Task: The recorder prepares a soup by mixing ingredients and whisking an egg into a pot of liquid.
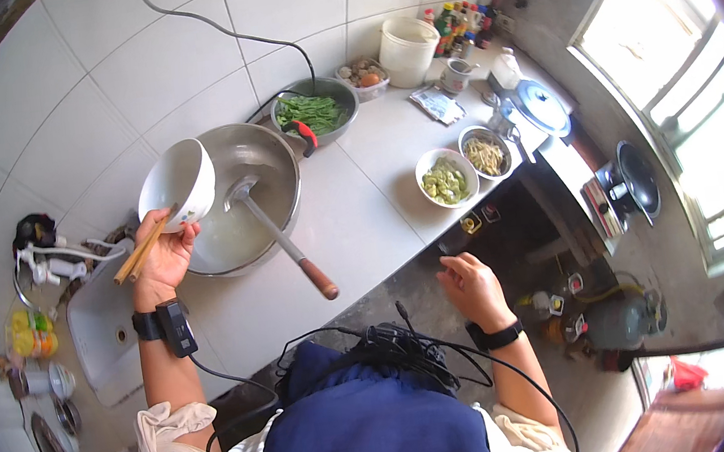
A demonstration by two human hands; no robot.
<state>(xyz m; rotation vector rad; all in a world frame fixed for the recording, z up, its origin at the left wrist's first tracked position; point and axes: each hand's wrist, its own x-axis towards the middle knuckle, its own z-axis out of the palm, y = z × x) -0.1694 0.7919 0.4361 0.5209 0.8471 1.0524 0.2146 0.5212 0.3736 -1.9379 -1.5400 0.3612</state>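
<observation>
My left hand (164, 267) grips a white bowl (196, 191) with a small coloured print, tilted over the left side of a large metal basin (289, 197). A pair of wooden chopsticks (143, 254) is held in the same hand, against the bowl. Cloudy liquid lies in the basin. A metal ladle (270, 227) rests in it, its wooden-tipped handle reaching over the rim towards me. My right hand (473, 288) hangs in front of the counter edge with loosely curled fingers, and I see nothing in it.
The tiled counter (361, 216) carries a basin of green vegetables (314, 113), a bowl of pale green pieces (445, 182), a bowl of sprout-like strands (485, 155), a white bucket (408, 51) and several bottles (463, 27). A sink (101, 339) is at left; a gas cylinder (621, 323) stands right.
</observation>
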